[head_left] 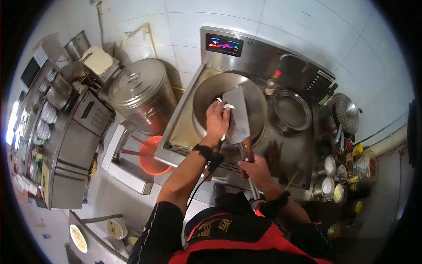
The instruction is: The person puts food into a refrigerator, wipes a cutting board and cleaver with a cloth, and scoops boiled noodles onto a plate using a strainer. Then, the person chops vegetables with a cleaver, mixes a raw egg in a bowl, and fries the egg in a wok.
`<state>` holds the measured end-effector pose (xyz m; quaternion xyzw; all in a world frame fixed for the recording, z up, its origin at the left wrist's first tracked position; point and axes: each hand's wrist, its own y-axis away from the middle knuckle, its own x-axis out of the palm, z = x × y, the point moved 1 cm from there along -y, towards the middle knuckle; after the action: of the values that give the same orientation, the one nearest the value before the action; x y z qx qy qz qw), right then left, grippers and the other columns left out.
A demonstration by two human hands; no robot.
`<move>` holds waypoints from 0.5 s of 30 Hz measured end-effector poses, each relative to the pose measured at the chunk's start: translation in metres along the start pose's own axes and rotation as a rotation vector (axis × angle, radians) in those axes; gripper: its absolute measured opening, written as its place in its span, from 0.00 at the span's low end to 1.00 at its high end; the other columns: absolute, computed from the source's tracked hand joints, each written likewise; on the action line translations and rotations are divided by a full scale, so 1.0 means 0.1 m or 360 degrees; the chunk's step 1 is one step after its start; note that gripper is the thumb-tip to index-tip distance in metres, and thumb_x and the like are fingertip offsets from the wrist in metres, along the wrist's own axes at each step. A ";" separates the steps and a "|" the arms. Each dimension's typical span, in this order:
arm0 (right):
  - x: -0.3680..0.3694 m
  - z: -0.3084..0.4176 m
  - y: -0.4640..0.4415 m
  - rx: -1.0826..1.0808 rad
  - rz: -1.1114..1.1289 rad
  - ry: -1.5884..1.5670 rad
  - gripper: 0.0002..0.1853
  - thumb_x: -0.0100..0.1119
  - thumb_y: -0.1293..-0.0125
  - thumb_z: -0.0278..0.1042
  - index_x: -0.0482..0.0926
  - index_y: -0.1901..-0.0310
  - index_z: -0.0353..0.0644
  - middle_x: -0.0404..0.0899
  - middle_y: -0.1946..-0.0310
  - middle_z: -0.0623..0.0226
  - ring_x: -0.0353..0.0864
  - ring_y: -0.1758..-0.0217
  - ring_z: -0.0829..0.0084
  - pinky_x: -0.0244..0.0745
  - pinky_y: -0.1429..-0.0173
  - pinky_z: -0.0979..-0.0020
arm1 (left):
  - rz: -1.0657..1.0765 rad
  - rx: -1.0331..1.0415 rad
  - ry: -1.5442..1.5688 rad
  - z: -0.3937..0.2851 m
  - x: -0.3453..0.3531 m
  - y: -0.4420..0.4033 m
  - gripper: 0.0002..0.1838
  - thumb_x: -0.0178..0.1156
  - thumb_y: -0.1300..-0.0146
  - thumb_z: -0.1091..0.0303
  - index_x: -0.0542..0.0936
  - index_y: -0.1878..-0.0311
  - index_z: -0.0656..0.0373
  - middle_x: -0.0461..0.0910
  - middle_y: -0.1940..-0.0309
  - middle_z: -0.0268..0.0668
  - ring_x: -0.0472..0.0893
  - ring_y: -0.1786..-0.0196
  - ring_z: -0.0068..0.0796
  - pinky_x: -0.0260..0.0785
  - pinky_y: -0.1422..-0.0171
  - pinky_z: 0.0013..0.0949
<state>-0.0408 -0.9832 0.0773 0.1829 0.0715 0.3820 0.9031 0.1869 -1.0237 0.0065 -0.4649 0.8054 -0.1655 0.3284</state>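
Over the wok (204, 90), my left hand (217, 122) is held beside the broad blade of a cleaver (239, 112). White pieces (227, 106) show at its fingertips. Its fingers are bent, and whether they grip the pieces is not clear. My right hand (257, 170) is closed round the cleaver's wooden handle (248, 150). A metal rod-like handle (253, 189) runs below that hand. The blade lies across the wok's opening and hides part of its inside, where something dark shows.
A lidded steel pot (143, 88) stands left of the stove, near an orange basin (153, 155). A round metal pan (292, 111) and a red-capped bottle (271, 84) are right of the wok. Seasoning jars (328, 187) line the right side, below a perforated ladle (347, 113).
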 end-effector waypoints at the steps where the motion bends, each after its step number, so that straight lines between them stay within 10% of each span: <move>1: -0.17 0.00 -0.02 0.0073 -0.0159 0.0138 0.07 0.62 0.37 0.29 0.72 0.66 0.40 0.75 0.80 0.69 0.75 0.79 0.77 0.70 0.76 0.71 | 0.0025 0.0000 0.0017 0.15 0.23 -0.06 0.17 0.60 0.33 0.64 0.81 0.45 0.59 0.76 0.44 0.57 0.74 0.40 0.57 0.64 0.32 0.48; 7: -0.62 -0.13 -0.07 -0.0012 -0.0443 0.0256 0.13 0.65 0.40 0.36 0.73 0.66 0.37 0.78 0.77 0.61 0.79 0.77 0.74 0.73 0.72 0.67 | 0.0066 0.0166 -0.0138 0.18 0.44 -0.25 0.15 0.55 0.29 0.64 0.79 0.47 0.64 0.80 0.50 0.54 0.77 0.44 0.55 0.69 0.39 0.48; 10: -0.44 -0.23 -0.15 -0.0077 -0.0689 0.0397 0.15 0.66 0.41 0.38 0.75 0.62 0.35 0.81 0.75 0.58 0.81 0.75 0.69 0.75 0.68 0.65 | 0.0621 -0.0345 0.0186 -0.38 -0.11 0.02 0.16 0.59 0.31 0.60 0.79 0.52 0.66 0.82 0.56 0.50 0.81 0.52 0.44 0.72 0.48 0.42; 15: 0.41 0.04 0.05 -0.0616 -0.0211 0.0729 0.20 0.68 0.40 0.39 0.76 0.52 0.35 0.82 0.62 0.54 0.83 0.59 0.61 0.77 0.54 0.63 | 0.0897 -0.0395 0.0606 -0.91 -0.97 0.71 0.18 0.63 0.35 0.54 0.77 0.64 0.63 0.79 0.74 0.47 0.79 0.70 0.37 0.71 0.62 0.41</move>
<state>-0.0145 -0.9521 0.0832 -0.0884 0.2108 0.3601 0.9045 0.1135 -0.9079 0.0683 -0.2219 0.9626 -0.0529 0.1463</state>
